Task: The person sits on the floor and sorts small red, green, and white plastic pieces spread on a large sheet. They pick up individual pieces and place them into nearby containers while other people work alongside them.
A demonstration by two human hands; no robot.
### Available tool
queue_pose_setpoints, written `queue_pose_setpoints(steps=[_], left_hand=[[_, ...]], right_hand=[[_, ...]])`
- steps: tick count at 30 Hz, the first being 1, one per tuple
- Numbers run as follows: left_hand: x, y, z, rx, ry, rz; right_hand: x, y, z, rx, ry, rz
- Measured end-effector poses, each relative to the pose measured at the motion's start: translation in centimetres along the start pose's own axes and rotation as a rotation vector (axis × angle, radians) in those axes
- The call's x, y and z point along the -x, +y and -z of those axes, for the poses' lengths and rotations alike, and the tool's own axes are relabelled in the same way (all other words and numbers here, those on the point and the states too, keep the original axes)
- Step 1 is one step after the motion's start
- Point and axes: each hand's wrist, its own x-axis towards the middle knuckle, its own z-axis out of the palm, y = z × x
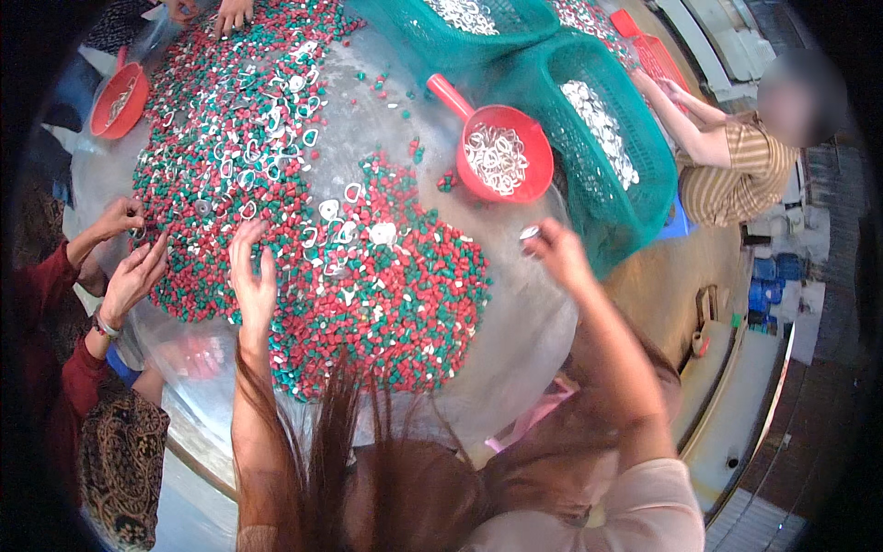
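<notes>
My left hand [252, 281] is over the left part of a heap of small red, green and white pieces [405, 304], its fingers apart and slightly curled, with nothing visible in them. Out to the right, above bare table surface, my right hand [558, 250] pinches a small white ring-like piece [529, 234] between thumb and fingers. Loose white rings [353, 192] and a round white disc [383, 234] lie on top of the heap between my hands. Beyond my right hand, a red long-handled strainer [535, 175] holds many white rings.
Green mesh baskets [644, 216] with white pieces stand at the back right. Another red strainer [138, 97] is at the far left. Co-workers' hands [133, 276] work at the heap's left edge, and others [232, 17] at the far side. A person in stripes [736, 179] is at the right.
</notes>
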Motion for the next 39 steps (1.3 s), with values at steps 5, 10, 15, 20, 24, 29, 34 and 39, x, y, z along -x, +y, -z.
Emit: queue_pose_setpoints(steps=[5, 10, 15, 20, 24, 29, 34, 39], left_hand=[[-3.5, -1.6, 0.8, 0.083, 0.037, -0.056], [-5.3, -3.7, 3.0, 0.111, 0.122, -0.073], [-4.4, -4.6, 1.6, 0.238, 0.098, 0.003], [-1.7, 0.3, -1.6, 0.146, -0.037, 0.006], [0.6, 1.5, -6.7, 0.005, -0.165, -0.018], [0.2, 4.3, -6.6, -0.101, -0.247, 0.012], [1.2, 4.3, -1.2, -0.311, -0.214, 0.043], [1.6, 3.4, 2.0, -0.492, -0.332, 0.038]], right_hand=[[3.4, -13.8, 11.2, -0.005, -0.033, 0.130], [4.0, -18.5, 15.2, 0.293, 0.007, 0.255], [0.8, -15.4, 12.5, 0.354, -0.070, 0.295], [-7.0, -9.1, 6.0, 0.423, -0.071, 0.403], [-13.5, -2.3, 1.7, 0.325, 0.047, 0.405], [-15.4, -4.5, 1.2, 0.081, 0.081, 0.264], [-19.4, -9.1, 3.6, -0.284, -0.083, 0.431], [-28.1, -14.6, 8.9, -0.196, 0.017, 0.626]])
